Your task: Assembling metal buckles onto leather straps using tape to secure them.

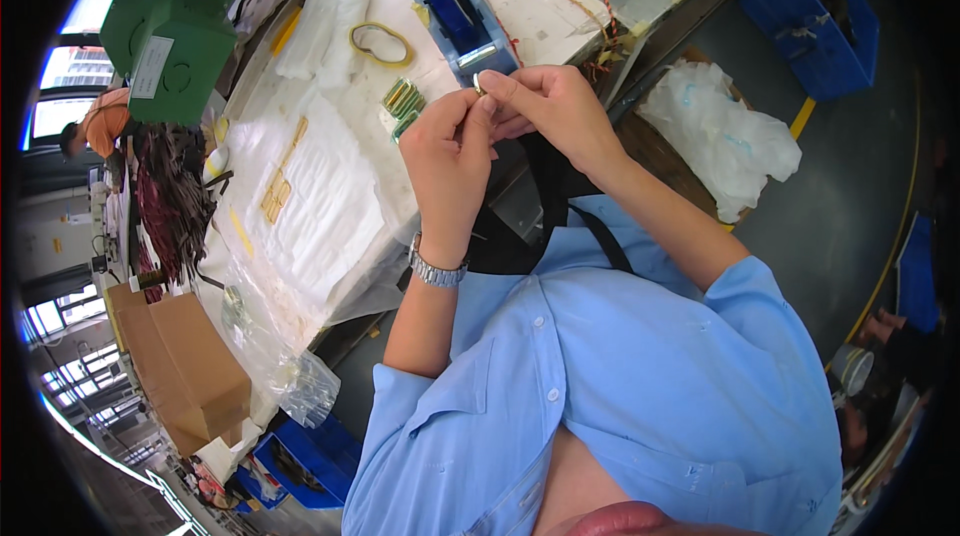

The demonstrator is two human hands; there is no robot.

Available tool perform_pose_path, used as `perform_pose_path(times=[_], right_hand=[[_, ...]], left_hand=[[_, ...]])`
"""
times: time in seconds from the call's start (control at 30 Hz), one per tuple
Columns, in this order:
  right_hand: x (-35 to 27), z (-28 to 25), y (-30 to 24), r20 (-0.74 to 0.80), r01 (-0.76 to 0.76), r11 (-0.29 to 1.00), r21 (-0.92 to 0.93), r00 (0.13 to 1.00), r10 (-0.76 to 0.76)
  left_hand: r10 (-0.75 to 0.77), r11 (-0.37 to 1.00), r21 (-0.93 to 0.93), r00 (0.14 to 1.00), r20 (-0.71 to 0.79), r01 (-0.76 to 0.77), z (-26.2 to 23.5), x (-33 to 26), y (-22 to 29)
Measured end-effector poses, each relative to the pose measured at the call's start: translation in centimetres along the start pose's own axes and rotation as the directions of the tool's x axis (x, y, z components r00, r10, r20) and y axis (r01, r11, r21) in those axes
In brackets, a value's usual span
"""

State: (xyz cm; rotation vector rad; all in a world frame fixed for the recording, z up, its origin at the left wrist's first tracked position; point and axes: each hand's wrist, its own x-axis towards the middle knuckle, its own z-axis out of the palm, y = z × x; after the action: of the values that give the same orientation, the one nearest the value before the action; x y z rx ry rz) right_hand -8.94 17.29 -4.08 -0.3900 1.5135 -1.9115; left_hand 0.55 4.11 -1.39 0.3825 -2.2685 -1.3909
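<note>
A: Closest in is the light blue shirt, collar open, and both bare forearms rise out of it toward the workbench. What are the hands doing?

B: They meet just above the near edge of the bench. The right hand has thumb and forefinger pinched together on a small brass-coloured piece, held up at the fingertips, probably so it can be seen and worked on close to the eyes. The left hand, with a metal wristwatch below it, has its fingers curled and closed in against the right fingertips; I cannot tell whether it grips the piece too or only steadies it.

A: And just beyond the hands?

B: A blue tape dispenser stands near the far edge of the bench, within easy reach. Left of the hands lie a few small green and gold parts, likely the stock. Further in is a yellowish loop of band, and clear plastic sheeting covers the middle of the bench.

A: Off the bench?

B: A cardboard box by its left corner, and a blue bin on the floor to the right.
</note>
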Motion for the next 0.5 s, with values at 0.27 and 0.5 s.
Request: perform_pose_path(times=[0.27,0.5], right_hand=[[-0.2,-1.4,0.5,0.068,0.232,0.947,-0.221,0.973,-0.223],[-0.4,-1.7,1.6,0.108,0.237,0.961,-0.143,0.969,-0.223]], left_hand=[[-0.126,0.988,-0.069,0.982,0.143,0.137,-1.1,1.5,0.8],[-0.130,0.964,-0.205,0.971,0.200,0.172,-0.7,1.8,0.8]])
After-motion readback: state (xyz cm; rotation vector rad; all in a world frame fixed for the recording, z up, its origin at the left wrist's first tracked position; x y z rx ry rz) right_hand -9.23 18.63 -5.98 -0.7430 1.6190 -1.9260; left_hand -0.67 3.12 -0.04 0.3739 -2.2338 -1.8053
